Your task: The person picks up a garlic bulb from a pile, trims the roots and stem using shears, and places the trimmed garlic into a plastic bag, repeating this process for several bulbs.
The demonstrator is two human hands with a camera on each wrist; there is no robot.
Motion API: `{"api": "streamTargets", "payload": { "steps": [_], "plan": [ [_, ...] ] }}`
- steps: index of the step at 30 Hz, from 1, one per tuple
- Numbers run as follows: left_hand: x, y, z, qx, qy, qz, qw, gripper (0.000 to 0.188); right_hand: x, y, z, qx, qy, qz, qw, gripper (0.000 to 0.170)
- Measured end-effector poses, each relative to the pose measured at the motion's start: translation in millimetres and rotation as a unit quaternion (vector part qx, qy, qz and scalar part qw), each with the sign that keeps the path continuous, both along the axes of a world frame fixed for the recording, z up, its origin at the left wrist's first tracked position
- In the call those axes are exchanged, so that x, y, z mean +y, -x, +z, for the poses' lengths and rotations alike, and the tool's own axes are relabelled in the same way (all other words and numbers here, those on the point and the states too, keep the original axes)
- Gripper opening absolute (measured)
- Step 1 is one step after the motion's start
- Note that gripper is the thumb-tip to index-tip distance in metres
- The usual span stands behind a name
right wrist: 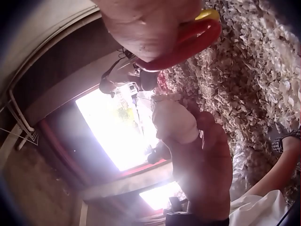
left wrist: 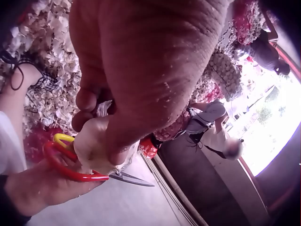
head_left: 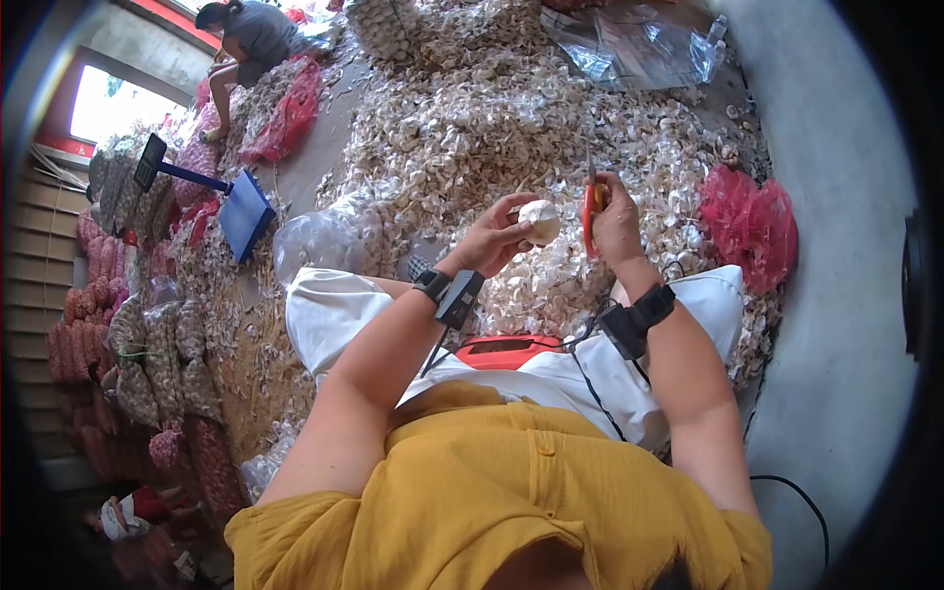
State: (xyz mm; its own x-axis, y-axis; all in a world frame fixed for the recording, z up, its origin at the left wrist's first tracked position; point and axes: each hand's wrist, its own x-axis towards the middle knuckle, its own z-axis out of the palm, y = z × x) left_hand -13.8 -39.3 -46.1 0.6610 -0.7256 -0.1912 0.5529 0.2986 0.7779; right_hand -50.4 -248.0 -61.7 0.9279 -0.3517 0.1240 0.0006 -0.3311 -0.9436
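Observation:
A pale garlic bulb (head_left: 539,222) sits between the thumb and fingers of my left hand (head_left: 495,236), over the heap of peelings. In the left wrist view the thumb presses the near side of the bulb (left wrist: 96,146). My right hand (head_left: 618,224) grips scissors (head_left: 592,211) with red and yellow handles, a short way to the right of the bulb. Their blades (left wrist: 131,179) point away from my body in the head view. From the right wrist, the red handle (right wrist: 188,47) shows against the palm, while the blades are hidden.
Garlic skins (head_left: 472,128) cover the floor ahead. A red mesh bag (head_left: 752,226) lies by the wall at right, and clear plastic bags (head_left: 639,49) lie at the back. To the left stand a blue platform scale (head_left: 246,214) and stacked sacks of garlic (head_left: 157,354). Another person (head_left: 254,44) sits far left.

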Motion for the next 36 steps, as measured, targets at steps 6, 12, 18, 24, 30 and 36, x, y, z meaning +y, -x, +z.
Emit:
{"api": "streamTargets", "payload": {
  "steps": [6,12,18,24,30,36],
  "plan": [
    [8,-4,-1,0.061,0.005,0.025,0.998,0.046,13,6,16,-0.017,-0.18,0.069,0.981,0.039],
    [5,1,-2,-0.019,-0.073,-0.006,0.997,0.049,20,11,18,-0.045,-0.079,0.162,0.983,0.041],
    [7,-2,2,-0.077,-0.08,-0.009,0.994,0.049,18,10,22,-0.047,-0.116,0.159,0.979,0.034],
    [7,-3,3,-0.063,-0.059,-0.056,0.995,0.06,11,9,15,-0.001,-0.193,0.148,0.97,0.031],
    [4,3,15,-0.04,0.045,0.008,0.998,0.064,0,1,-19,0.072,-0.025,0.015,0.997,0.03],
    [13,-2,12,0.033,0.023,0.071,0.997,0.051,18,6,2,0.057,-0.357,0.141,0.922,0.039]
  ]
}}
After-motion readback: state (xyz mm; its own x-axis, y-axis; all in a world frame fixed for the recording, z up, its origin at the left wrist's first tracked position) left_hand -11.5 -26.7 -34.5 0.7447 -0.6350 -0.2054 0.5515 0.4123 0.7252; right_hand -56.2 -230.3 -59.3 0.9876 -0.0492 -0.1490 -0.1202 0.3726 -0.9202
